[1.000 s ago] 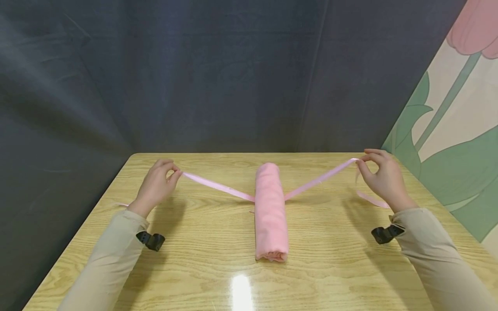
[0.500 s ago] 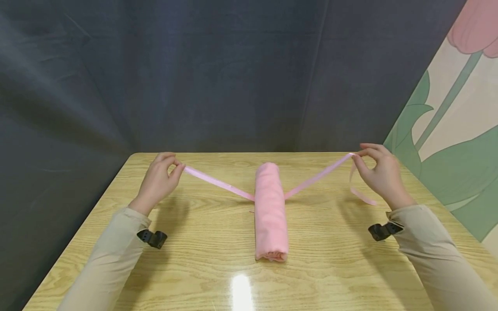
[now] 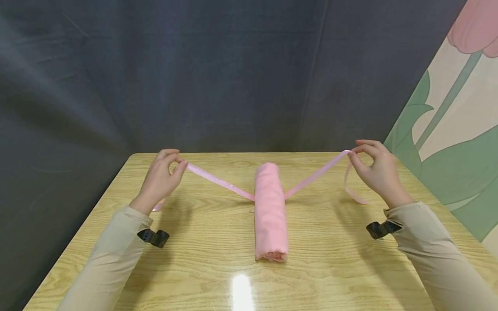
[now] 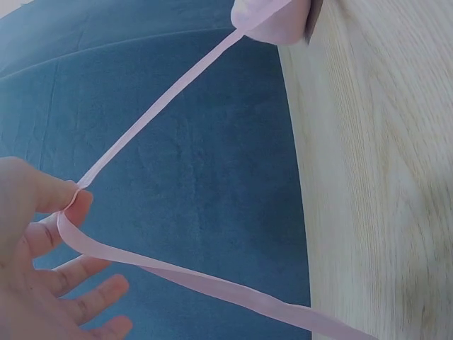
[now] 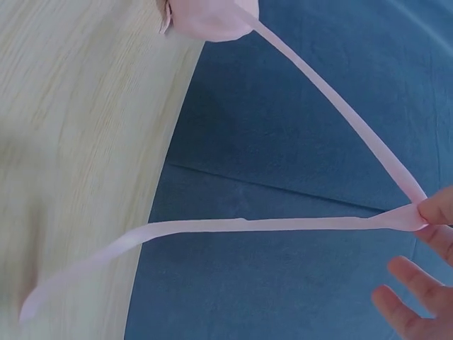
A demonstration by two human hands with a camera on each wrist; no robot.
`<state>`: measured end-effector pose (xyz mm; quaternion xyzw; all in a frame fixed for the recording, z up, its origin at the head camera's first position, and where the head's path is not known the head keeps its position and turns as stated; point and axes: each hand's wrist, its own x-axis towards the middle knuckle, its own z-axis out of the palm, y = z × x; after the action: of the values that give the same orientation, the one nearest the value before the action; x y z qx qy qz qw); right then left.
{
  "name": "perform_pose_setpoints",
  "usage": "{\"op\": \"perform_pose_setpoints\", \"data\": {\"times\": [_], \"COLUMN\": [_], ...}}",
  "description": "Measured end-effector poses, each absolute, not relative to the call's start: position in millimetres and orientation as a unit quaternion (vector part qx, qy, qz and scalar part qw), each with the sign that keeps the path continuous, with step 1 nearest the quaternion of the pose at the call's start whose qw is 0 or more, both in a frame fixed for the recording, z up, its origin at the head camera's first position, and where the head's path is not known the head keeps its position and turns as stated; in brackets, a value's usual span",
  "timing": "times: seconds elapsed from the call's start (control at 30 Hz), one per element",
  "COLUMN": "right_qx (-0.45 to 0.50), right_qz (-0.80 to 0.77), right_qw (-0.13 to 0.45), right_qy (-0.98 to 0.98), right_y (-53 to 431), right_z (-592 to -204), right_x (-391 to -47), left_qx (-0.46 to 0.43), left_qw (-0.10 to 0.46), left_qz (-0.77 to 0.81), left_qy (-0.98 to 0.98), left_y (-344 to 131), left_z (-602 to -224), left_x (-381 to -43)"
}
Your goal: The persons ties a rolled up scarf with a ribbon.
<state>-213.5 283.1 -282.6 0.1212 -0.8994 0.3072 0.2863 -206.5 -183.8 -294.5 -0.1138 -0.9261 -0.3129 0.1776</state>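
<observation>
A rolled pink towel point(image 3: 270, 211) lies lengthwise at the middle of the wooden table. From under it a pale pink ribbon point(image 3: 219, 181) rises to both sides in a wide V. My left hand point(image 3: 160, 177) pinches the ribbon's left part between thumb and index finger, above the table. My right hand point(image 3: 376, 170) pinches the right part the same way, a little higher. In the left wrist view a loose tail of ribbon point(image 4: 212, 285) trails from the fingers. A similar tail point(image 5: 283, 224) hangs from the right fingers, its end point(image 5: 32, 304) low near the wood.
A dark cloth backdrop point(image 3: 233, 77) stands behind the table point(image 3: 202, 268). At the right is a wall panel point(image 3: 463, 129) painted with a tulip. Black wrist cameras point(image 3: 153, 237) are strapped over the beige sleeves.
Both hands have risen and come slightly inward, lifting the ribbon's two sides more steeply. The right tail has swung left with the hand. The towel roll has stayed put.
</observation>
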Motion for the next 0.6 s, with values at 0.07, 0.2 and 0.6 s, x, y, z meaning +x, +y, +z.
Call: {"op": "perform_pose_setpoints", "data": {"times": [0.07, 0.2, 0.6], "right_qx": [0.12, 0.123, 0.141], "right_qz": [0.311, 0.318, 0.337], "right_qw": [0.281, 0.276, 0.277], "right_qy": [-0.9, -0.898, -0.889], "right_y": [281.5, 277.8, 264.0], "right_z": [-281.4, -279.2, -272.9], "right_x": [-212.4, -211.1, -210.3], "left_qx": [-0.114, -0.111, -0.12], "left_qw": [0.176, 0.169, 0.167], "left_qz": [-0.314, -0.317, -0.334], "left_qy": [-0.926, -0.927, -0.92], "left_y": [-182.7, -181.2, -175.1], "left_z": [-293.4, -291.2, -283.6], "left_x": [-206.1, -205.3, -205.4]}}
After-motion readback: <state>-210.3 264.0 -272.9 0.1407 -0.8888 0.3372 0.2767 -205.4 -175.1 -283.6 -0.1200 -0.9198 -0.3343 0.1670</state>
